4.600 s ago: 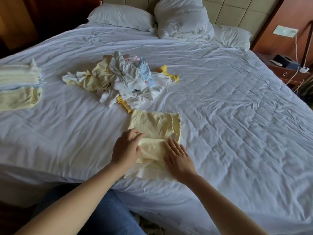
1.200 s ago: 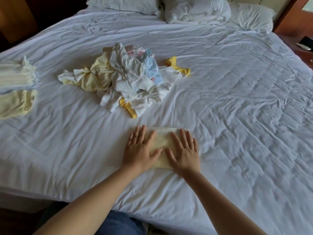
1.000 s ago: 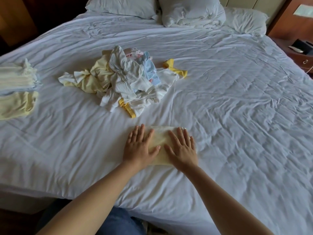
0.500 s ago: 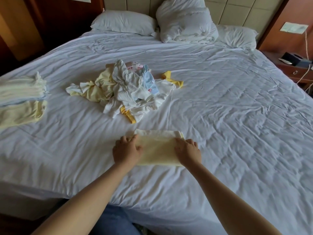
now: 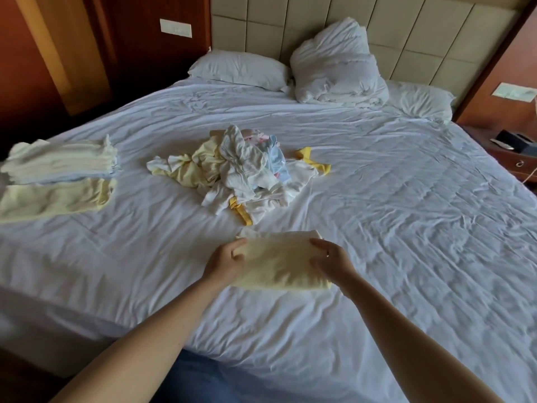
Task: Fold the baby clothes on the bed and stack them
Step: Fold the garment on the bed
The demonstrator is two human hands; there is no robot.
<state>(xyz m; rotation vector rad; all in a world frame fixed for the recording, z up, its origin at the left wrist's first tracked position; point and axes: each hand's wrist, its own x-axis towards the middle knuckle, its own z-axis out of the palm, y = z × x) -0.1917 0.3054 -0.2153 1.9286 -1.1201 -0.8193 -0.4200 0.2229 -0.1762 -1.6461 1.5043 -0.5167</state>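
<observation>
Folded yellow garment (image 5: 280, 264) sits on the bed's (image 5: 406, 228) near side. Left hand (image 5: 225, 261) and right hand (image 5: 332, 261) grip its ends, fingers curled around the cloth.

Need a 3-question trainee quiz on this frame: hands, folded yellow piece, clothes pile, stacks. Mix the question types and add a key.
1. True or false: only the left hand grips the folded yellow garment; the right hand is off it.
2. The unfolded clothes pile lies: A) nearer the person than the garment, B) beyond it, toward the pillows, C) on the nightstand.
3. Fill in: the folded stacks sit on the person's ____ side of the bed.
Key: 1 false, both hands grip its ends. 2 B. 3 left.
</observation>
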